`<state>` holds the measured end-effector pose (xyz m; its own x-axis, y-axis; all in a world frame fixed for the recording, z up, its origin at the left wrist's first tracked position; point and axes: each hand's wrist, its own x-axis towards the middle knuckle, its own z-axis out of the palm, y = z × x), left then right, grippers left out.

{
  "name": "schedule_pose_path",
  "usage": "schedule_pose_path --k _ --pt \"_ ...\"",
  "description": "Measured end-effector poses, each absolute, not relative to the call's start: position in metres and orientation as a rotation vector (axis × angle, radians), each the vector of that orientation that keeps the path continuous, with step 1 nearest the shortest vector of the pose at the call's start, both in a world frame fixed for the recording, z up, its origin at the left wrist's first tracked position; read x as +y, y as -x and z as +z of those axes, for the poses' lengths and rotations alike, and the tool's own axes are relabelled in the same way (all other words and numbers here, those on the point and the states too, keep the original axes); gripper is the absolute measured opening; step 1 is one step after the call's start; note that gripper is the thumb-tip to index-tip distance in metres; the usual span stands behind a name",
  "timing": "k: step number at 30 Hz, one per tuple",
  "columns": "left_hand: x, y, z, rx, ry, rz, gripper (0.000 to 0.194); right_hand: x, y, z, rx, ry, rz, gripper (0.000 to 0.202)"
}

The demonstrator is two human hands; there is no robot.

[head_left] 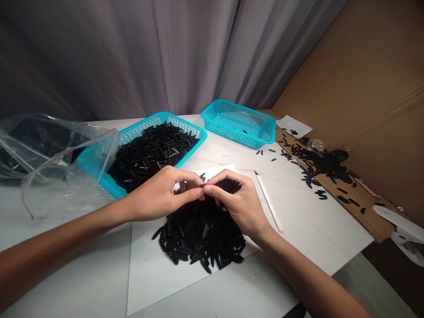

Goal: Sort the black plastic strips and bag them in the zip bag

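Observation:
My left hand [165,192] and my right hand [240,201] meet above a heap of small black clips [202,240]. Both pinch one small black clip [203,185] between thumbs and forefingers, and the fingertips hide most of it. The clips in the heap are slim and elongated, like snap hair clips; a few show metal with holes. Beneath the heap lies a white sheet [145,274]. Behind my left hand, a blue basket [162,117] is piled with more black clips [159,150].
At the back stands a second blue basket [238,137] with a small dark piece in it. A white pencil [269,201] lies right of my hands. Loose black pieces [331,163] cover a cardboard strip at right. A clear plastic bag [66,154] is at left.

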<state>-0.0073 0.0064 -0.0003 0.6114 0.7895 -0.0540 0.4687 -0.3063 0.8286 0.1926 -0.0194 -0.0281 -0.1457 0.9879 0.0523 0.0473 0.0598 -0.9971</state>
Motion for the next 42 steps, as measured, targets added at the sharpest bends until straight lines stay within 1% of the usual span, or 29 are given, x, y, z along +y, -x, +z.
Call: schedule_pose_path --k 5,9,16,22,28,35,42 --pt "0.0061 0.0084 -0.0007 1.047 -1.946 0.491 0.027 -0.0199 -0.1936 -0.0234 -1.405 1.107 1.272 0.01" --pt "0.0065 0.0084 -0.0009 1.061 -1.915 0.533 0.023 -0.0198 -0.1943 -0.0202 -1.386 1.084 1.348 0.009" --pt "0.0073 0.0058 -0.0029 1.094 -1.894 0.558 0.028 -0.0198 -0.1933 -0.0236 -1.355 1.156 1.314 0.017" --pt "0.0076 0.004 -0.004 1.103 -1.867 0.714 0.026 -0.0188 -0.1937 -0.0281 -1.358 1.201 1.339 0.019" --pt "0.0049 0.0049 -0.0061 1.121 -1.932 0.722 0.025 -0.0195 -0.1918 -0.0276 -1.319 1.215 1.395 0.024" --pt "0.0062 0.0041 -0.0041 1.141 -1.858 0.715 0.025 -0.0201 -0.1923 -0.0284 -1.377 1.251 1.243 0.024" --pt "0.0058 0.0048 -0.0025 1.155 -1.853 0.687 0.026 -0.022 -0.1918 -0.0283 -1.387 1.29 1.234 0.023"
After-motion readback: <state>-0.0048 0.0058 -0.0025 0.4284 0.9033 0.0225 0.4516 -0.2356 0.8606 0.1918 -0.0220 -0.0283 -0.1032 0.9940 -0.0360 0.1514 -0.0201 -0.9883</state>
